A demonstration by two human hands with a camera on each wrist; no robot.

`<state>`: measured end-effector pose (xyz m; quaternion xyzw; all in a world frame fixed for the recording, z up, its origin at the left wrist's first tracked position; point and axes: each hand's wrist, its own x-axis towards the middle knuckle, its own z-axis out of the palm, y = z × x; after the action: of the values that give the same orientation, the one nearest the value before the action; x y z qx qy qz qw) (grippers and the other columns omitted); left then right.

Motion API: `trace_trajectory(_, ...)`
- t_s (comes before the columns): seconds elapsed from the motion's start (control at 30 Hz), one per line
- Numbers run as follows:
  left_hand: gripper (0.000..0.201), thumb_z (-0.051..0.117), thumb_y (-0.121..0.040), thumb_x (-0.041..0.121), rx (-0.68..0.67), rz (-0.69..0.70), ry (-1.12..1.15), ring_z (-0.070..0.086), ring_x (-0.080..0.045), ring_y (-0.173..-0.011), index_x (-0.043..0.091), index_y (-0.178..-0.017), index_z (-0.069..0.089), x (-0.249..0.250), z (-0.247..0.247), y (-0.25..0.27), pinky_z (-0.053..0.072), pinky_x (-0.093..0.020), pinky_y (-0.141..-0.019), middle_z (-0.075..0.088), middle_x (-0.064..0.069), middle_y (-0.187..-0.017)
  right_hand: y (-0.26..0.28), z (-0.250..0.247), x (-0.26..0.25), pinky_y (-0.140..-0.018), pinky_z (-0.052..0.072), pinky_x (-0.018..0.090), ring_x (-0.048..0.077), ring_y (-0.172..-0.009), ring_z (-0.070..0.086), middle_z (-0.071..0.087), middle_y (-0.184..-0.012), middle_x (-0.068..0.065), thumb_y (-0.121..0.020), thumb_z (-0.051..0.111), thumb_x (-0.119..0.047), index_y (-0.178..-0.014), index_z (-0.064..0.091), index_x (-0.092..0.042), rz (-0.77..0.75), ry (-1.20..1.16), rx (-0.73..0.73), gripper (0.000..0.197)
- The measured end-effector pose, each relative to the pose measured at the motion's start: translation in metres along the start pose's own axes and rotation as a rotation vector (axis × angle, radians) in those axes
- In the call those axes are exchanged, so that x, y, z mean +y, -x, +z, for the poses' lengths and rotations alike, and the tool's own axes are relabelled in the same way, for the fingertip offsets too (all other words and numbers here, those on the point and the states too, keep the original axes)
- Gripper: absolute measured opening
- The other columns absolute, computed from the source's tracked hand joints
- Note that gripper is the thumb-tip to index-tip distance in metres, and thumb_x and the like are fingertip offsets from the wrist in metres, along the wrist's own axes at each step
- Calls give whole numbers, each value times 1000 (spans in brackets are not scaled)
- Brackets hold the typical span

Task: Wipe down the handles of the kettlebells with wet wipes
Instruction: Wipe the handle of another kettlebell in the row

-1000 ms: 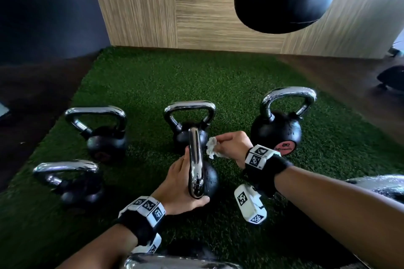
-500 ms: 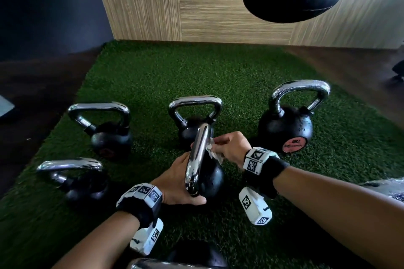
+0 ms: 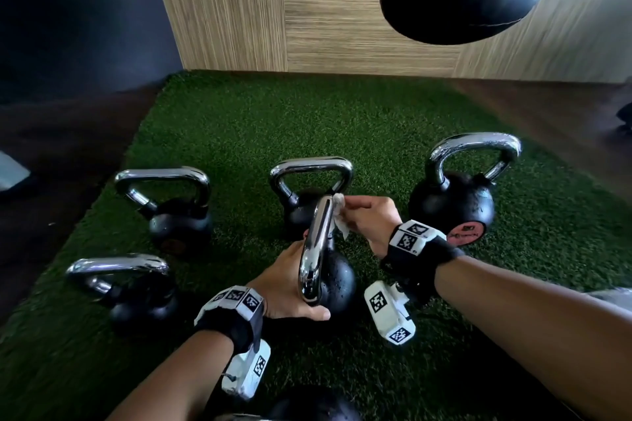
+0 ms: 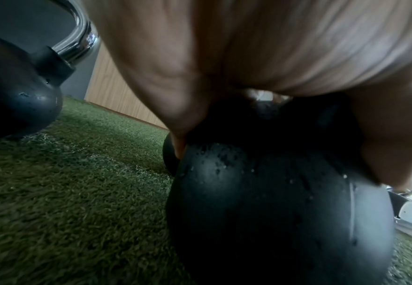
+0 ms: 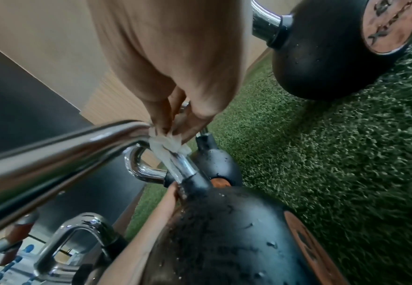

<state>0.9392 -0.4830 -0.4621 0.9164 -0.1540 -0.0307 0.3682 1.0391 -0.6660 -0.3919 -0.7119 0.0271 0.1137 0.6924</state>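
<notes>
Kettlebell under work stands on the green turf between the 2 hands, its chrome handle seen edge-on from the head. The right hand pinches a crumpled wet wipe with curled fingers and presses it against the far top corner of this handle, where the bar bends down to the black body. The left hand lies with relaxed fingers around the body and steadies it. I judge that the wiping of this handle is in progress. The next move probably calls for sliding the wipe along the bar toward the near corner. Beyond the right hand stand 2 more kettlebells, and 2 beyond the left hand.
</notes>
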Motion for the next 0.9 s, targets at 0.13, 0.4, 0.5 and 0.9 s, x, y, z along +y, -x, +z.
trace_trajectory(0.13, 113, 91, -56, 53, -30, -36, 40, 40, -12, -139, 32, -150, 32, 1, -4, -6, 34, -43, -121, 42, 7, -144, 7, -4, -8, -88, 61, 39, 19, -93, 76, 80, -97, 2, -81, 84, -10, -106, 80, -14, -218, 184, -16, 26)
trace_trajectory(0.4, 103, 91, -58, 48, -35, -6, 71, 36, -13, -142, 59, -135, 23, 1, -7, -10, 31, -41, -122, 39, 9, -148, 28, -10, -23, -89, 61, 39, 14, -91, 75, 79, -94, -3, -78, 84, -11, -101, 79, -20, -381, 394, -99, 25)
trace_trajectory(0.5, 100, 94, -59, 41, -14, 9, 116, 40, -15, -141, 59, -132, 28, 2, -8, -12, 34, -44, -120, 44, 4, -146, 33, -6, -30, -92, 58, 52, 30, -98, 73, 78, -98, 10, -78, 83, -6, -100, 77, -12, -296, 305, -113, 23)
trace_trajectory(0.9, 99, 96, -62, 17, -7, 101, 274, 53, -11, -135, 63, -130, 41, 8, -12, -14, 40, -39, -117, 58, 2, -141, 75, -5, -27, -82, 60, 45, 20, -78, 67, 74, -94, 23, -73, 88, -5, -89, 70, -10, -227, 265, -299, 25)
